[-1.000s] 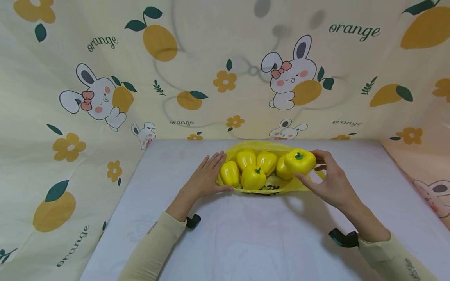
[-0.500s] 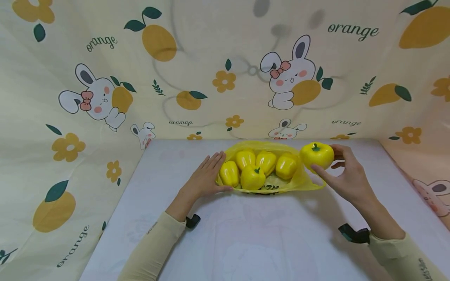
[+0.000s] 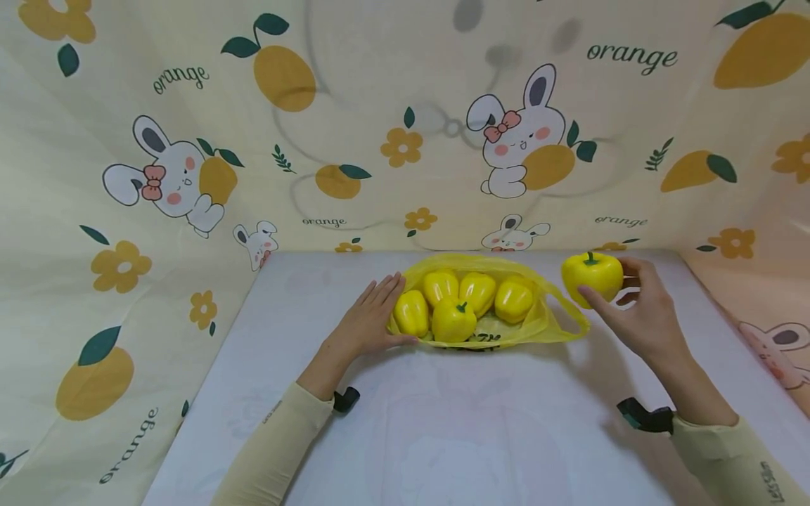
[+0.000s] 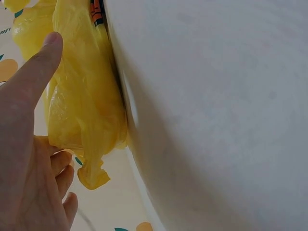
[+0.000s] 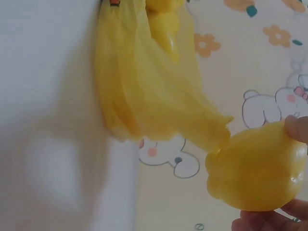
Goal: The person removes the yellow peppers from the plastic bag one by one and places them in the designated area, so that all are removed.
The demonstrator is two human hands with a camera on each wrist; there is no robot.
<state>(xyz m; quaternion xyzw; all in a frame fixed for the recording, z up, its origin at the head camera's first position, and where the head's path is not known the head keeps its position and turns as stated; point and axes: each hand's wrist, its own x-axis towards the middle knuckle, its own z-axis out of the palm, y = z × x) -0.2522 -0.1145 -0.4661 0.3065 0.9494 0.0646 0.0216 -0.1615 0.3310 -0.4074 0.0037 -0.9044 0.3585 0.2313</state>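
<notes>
Right of the yellow bag (image 3: 525, 334), the right hand (image 3: 648, 313) clamps its fingers round one pepper (image 3: 593, 280), already out — five peppers (image 3: 454, 320) lie inside; left hand (image 3: 370, 320), fingers straight, touches the bag.

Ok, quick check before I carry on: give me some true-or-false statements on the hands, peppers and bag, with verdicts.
1. The right hand holds a pepper. True.
2. Five peppers show in the bag. True.
3. The held pepper is inside the bag. False: it is outside, to the right of the bag.
4. The left hand is at the bag's left end. True.
5. The left hand holds a pepper too. False: it holds none.
6. The bag is green. False: it is yellow.
</notes>
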